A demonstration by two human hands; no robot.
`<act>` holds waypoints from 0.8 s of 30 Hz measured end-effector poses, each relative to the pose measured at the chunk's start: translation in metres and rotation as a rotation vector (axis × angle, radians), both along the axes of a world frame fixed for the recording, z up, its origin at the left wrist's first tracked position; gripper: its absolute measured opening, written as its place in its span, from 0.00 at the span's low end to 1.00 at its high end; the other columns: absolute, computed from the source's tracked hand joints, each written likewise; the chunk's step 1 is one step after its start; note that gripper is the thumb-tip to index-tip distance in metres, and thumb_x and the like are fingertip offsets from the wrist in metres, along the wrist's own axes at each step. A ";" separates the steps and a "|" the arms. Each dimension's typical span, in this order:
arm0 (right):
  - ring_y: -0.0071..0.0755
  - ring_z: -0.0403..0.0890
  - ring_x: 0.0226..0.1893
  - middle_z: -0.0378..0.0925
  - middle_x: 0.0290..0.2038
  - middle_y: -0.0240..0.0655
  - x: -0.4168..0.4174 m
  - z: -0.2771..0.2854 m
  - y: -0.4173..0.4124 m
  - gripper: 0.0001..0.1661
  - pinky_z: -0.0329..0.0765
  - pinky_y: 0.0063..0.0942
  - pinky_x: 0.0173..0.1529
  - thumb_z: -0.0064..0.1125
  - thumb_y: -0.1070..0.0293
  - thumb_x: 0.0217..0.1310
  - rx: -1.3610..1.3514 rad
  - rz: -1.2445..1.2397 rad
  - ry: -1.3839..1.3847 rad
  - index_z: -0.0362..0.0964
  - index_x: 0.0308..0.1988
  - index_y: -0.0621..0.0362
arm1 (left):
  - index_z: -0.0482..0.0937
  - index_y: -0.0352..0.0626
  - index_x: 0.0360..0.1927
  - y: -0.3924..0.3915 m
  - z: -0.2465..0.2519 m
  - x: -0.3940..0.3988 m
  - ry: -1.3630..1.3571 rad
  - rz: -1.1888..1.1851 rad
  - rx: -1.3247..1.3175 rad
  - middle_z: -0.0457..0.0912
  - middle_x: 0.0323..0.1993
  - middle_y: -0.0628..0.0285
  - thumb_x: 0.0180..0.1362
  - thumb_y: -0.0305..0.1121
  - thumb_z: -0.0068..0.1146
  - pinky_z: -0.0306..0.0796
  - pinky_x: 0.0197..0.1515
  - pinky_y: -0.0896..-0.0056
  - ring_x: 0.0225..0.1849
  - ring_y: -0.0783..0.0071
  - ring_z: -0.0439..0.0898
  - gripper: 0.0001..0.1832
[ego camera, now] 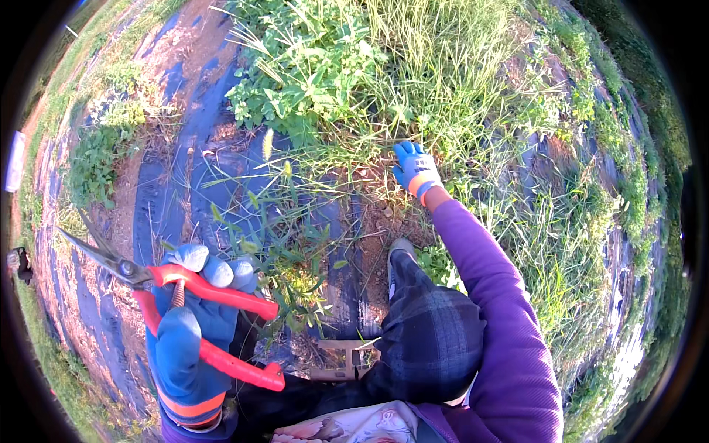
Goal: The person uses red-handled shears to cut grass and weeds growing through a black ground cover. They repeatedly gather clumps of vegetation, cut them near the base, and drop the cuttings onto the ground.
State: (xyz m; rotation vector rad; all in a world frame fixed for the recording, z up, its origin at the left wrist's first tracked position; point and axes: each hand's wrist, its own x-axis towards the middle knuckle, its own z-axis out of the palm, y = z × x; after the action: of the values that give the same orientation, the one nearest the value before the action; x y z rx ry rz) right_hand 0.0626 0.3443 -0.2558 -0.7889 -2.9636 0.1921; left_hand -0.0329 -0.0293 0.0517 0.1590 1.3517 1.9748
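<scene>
In my left hand point(194, 326), gloved in blue with an orange-striped cuff, I hold a pair of pruning shears point(213, 293) by its red handles. Its metal blades point to the upper left and stand slightly apart. My right hand point(414, 168), in a blue and grey glove with an orange cuff, reaches forward to the bare soil at the base of a dense clump of grass point(443, 72). The undersides of its fingers are hidden, so any grip on stems cannot be seen. Foxtail grass point(277, 221) stands or lies just beyond my left hand.
Black mulch film point(216, 205) covers the ground, with strips of soil between. A broad-leaved plant point(310, 72) grows ahead, and another leafy plant point(97, 160) at left. My shoe point(402, 246) is planted close to the right hand. A small low frame point(348, 346) lies between my legs.
</scene>
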 end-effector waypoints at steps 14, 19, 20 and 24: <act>0.44 0.82 0.41 0.80 0.40 0.43 -0.069 -0.108 0.039 0.14 0.78 0.38 0.43 0.53 0.64 0.54 -0.124 -0.289 -0.509 0.79 0.41 0.55 | 0.63 0.35 0.57 0.018 -0.012 -0.014 -0.033 0.001 -0.171 0.74 0.43 0.57 0.46 0.48 0.65 0.69 0.56 0.52 0.50 0.56 0.74 0.40; 0.42 0.82 0.41 0.81 0.40 0.39 -0.075 -0.099 0.026 0.13 0.79 0.37 0.39 0.53 0.63 0.55 -0.111 -0.355 -0.563 0.80 0.39 0.51 | 0.64 0.35 0.57 0.015 -0.017 -0.013 -0.050 0.006 -0.118 0.74 0.44 0.57 0.46 0.47 0.66 0.68 0.56 0.52 0.50 0.56 0.74 0.39; 0.43 0.82 0.41 0.81 0.39 0.40 -0.075 -0.097 0.024 0.13 0.78 0.38 0.40 0.53 0.63 0.54 -0.143 -0.381 -0.533 0.80 0.38 0.51 | 0.64 0.36 0.57 0.014 -0.016 -0.014 -0.054 0.001 -0.131 0.74 0.45 0.57 0.46 0.47 0.66 0.68 0.56 0.52 0.50 0.56 0.74 0.39; 0.45 0.82 0.41 0.81 0.39 0.42 -0.064 -0.084 0.029 0.12 0.78 0.39 0.41 0.52 0.65 0.53 -0.182 -0.287 -0.479 0.80 0.36 0.52 | 0.64 0.36 0.57 0.011 -0.015 -0.014 -0.069 -0.012 -0.135 0.73 0.45 0.57 0.46 0.45 0.66 0.67 0.58 0.52 0.51 0.57 0.74 0.38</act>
State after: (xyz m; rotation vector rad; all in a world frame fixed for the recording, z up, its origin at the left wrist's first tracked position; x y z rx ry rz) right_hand -0.0019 0.3732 -0.3398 -1.4564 -3.2381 0.2945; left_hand -0.0467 -0.0184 0.0369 0.0352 1.4304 1.8544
